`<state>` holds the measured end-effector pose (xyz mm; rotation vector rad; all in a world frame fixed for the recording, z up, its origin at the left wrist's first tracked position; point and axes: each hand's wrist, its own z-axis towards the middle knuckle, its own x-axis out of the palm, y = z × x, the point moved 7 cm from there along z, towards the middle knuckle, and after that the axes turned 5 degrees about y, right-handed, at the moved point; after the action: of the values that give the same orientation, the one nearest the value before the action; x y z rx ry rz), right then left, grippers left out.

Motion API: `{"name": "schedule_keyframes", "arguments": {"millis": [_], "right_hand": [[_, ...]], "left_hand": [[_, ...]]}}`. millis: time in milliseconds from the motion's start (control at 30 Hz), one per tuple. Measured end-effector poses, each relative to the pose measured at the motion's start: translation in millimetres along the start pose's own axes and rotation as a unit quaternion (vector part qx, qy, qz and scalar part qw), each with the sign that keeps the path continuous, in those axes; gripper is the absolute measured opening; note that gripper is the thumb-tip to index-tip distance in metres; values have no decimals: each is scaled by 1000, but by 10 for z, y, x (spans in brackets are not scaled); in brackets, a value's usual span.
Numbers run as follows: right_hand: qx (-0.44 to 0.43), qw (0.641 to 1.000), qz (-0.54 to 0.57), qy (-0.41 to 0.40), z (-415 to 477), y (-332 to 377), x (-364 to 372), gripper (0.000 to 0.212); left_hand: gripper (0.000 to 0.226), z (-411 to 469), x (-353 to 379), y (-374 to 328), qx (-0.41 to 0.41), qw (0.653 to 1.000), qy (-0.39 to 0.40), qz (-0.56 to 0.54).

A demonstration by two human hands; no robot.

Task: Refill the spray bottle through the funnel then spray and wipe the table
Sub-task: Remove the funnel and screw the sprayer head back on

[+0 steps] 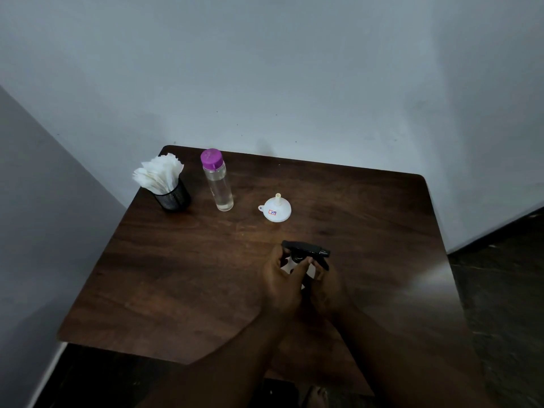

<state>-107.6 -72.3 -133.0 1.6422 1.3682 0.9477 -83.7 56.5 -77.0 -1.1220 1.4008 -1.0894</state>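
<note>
- The spray bottle (306, 248) stands mid-tabletop (176, 275), toward the near edge, with its black trigger head pointing right.
- The left hand (282, 279) and right hand (326, 288) both grasp it, fingers (300, 267) curled round the white body below the head.
- The funnel (277, 209) sits mouth-down, spout up, beyond the spray bottle and apart from it.
- The clear bottle (218, 187), purple-capped, stands upright left of the funnel.
- The mesh cup (173, 198) of napkins (159, 175) sits near the far left corner.

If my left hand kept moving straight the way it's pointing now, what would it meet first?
The spray bottle: your left hand grips it, together with the right hand. The white funnel seems to sit left of that line, though depth is unclear.
</note>
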Motion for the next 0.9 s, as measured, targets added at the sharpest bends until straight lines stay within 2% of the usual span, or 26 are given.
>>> {"name": "schedule_keyframes", "arguments": {"millis": [100,233,333,600,700,800,900], "right_hand": [[-36,999,-31,-2,-8,34,-17,34],[-27,999,-43,-7,15,15,-23,36],[-31,994,-104,-16,31,6,-40,34],[-32,990,-138,-20,-16,83,-43,41],[-38,987,-156,-17,-7,105,-35,41],[-42,987,-154,-20,-3,110,-51,47],[-46,988,-144,-21,-15,116,-52,47]], "left_hand": [[20,-10,-6,12,14,1000,3,1],[24,8,-27,63,11,1000,19,8],[24,22,-44,75,5,999,35,23],[24,227,-105,79,-23,979,202,22],[32,302,-125,44,-7,971,230,59],[16,339,-128,56,-22,966,251,51],[21,325,-142,37,-5,969,239,57]]}}
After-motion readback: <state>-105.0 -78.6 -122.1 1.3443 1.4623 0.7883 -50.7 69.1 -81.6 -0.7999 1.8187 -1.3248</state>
